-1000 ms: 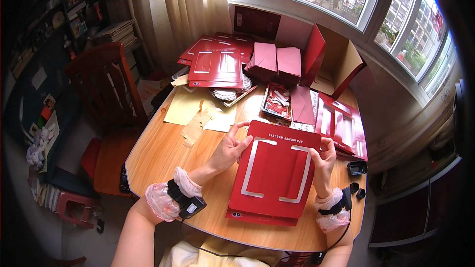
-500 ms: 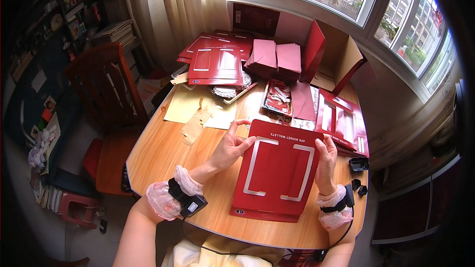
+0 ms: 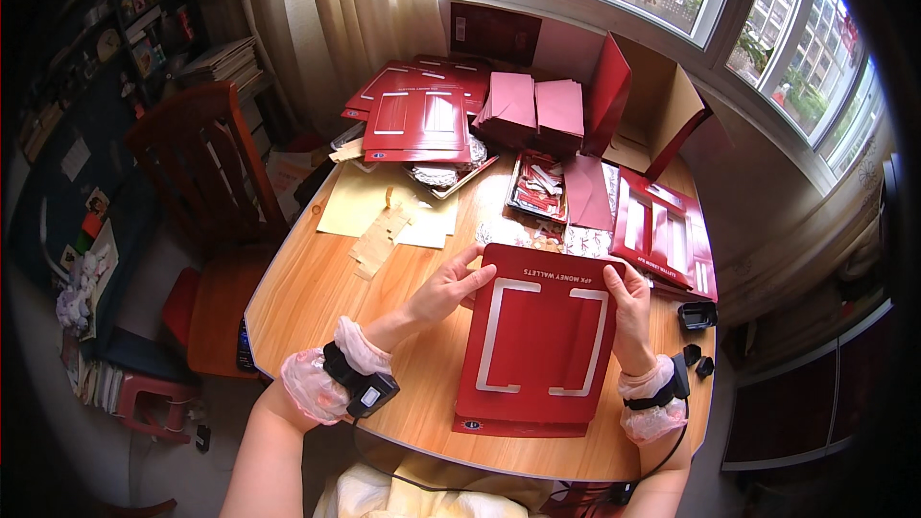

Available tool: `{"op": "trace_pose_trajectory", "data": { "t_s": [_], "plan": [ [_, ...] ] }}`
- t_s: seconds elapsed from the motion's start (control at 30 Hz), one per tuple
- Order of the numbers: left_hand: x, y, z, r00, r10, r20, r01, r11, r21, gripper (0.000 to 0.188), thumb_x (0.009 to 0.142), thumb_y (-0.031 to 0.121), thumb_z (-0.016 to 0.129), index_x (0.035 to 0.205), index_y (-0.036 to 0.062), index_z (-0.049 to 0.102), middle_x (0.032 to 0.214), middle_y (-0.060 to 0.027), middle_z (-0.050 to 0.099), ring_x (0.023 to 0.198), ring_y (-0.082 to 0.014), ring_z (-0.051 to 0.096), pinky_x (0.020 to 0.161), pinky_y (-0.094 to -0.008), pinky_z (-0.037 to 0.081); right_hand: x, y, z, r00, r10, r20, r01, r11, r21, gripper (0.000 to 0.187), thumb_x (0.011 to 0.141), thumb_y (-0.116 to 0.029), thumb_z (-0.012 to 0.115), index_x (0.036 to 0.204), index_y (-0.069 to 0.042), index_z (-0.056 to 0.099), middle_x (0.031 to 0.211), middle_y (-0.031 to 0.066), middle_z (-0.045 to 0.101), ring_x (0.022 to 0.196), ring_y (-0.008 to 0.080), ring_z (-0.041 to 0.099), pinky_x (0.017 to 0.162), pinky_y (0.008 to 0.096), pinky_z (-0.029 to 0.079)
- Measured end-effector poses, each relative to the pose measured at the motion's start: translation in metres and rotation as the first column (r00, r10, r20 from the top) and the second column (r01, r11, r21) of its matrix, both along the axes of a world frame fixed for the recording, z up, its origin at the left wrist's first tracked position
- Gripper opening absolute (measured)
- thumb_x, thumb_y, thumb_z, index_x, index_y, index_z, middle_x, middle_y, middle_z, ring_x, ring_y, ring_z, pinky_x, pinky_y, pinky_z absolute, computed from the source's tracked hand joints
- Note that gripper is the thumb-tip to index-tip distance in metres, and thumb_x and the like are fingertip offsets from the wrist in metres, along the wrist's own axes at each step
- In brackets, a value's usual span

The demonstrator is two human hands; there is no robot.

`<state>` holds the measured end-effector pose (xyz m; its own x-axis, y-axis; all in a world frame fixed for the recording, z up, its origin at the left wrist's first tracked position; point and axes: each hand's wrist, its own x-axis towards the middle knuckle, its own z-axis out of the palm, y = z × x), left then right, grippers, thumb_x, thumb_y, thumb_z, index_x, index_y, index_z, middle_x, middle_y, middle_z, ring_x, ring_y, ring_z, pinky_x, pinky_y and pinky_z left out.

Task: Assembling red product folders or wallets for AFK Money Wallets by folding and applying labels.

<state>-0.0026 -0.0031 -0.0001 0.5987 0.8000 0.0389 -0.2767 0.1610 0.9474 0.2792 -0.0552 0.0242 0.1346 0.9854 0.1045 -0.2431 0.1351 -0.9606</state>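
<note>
A flat red cardboard sleeve [image 3: 542, 341] with two white-edged bracket-shaped cut-outs slants over the near part of the table. My left hand [image 3: 449, 288] pinches its far left corner, thumb on top and fingers behind. At the far right corner my right hand [image 3: 628, 302] grips it the same way. The sleeve's lower edge, with a small round emblem at its left, is at the table's near side; whether it touches the wood I cannot tell. Each wrist wears a pink cuff with a strapped black device.
On the wooden table [image 3: 317, 312] lie yellow sheets [image 3: 365, 201], a stack of red sleeves [image 3: 417, 120], pink envelopes [image 3: 559, 110] and a tray of small red-and-white pieces [image 3: 537, 187]. An open cardboard box [image 3: 652, 105] stands by the window. Small black parts [image 3: 697, 317] lie at the right edge.
The red sleeve has shifted slightly toward me and lies a little flatter. My right hand has moved slightly nearer along with it; both hands keep their grip.
</note>
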Motion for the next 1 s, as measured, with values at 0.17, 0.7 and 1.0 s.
{"op": "trace_pose_trajectory", "data": {
  "t_s": [0.17, 0.7, 1.0],
  "plan": [
    [-0.004, 0.003, -0.008, 0.998, -0.025, 0.057, 0.027, 0.998, -0.048, 0.031, 0.104, 0.032, 0.047, 0.129, 0.0141, 0.047, 0.109, 0.0009, 0.064, 0.093, -0.0072, 0.065, 0.075, -0.0268, 0.056, -0.005, -0.002, 0.007, 0.998, 0.002, -0.065, -0.002, 1.0, 0.01, 0.018, 0.099, -0.015, 0.057, 0.109, -0.002, 0.066, 0.101, 0.0032, 0.07, 0.086, 0.0086, 0.064, 0.077, 0.024, 0.052],
    [-0.014, 0.005, 0.006, 0.978, -0.204, 0.052, 0.21, 0.966, -0.153, 0.05, 0.105, 0.039, 0.029, 0.141, 0.0072, 0.044, 0.134, -0.0094, 0.056, 0.119, -0.0203, 0.057, 0.094, -0.0422, 0.049, -0.005, -0.005, 0.014, 0.993, 0.096, -0.07, -0.096, 0.995, 0.01, 0.016, 0.099, -0.013, 0.055, 0.112, -0.005, 0.061, 0.098, 0.0026, 0.068, 0.082, 0.0067, 0.063, 0.072, 0.0217, 0.053],
    [-0.021, 0.019, -0.015, 0.958, -0.281, 0.048, 0.285, 0.948, -0.142, 0.041, 0.1, 0.028, 0.038, 0.132, 0.0068, 0.051, 0.126, -0.0072, 0.06, 0.113, -0.0177, 0.059, 0.096, -0.0428, 0.046, -0.006, -0.006, 0.016, 0.992, 0.124, -0.035, -0.123, 0.992, 0.021, 0.02, 0.098, -0.016, 0.056, 0.114, -0.005, 0.061, 0.096, 0.0039, 0.07, 0.08, 0.0072, 0.065, 0.07, 0.0219, 0.055]
  ]
}}
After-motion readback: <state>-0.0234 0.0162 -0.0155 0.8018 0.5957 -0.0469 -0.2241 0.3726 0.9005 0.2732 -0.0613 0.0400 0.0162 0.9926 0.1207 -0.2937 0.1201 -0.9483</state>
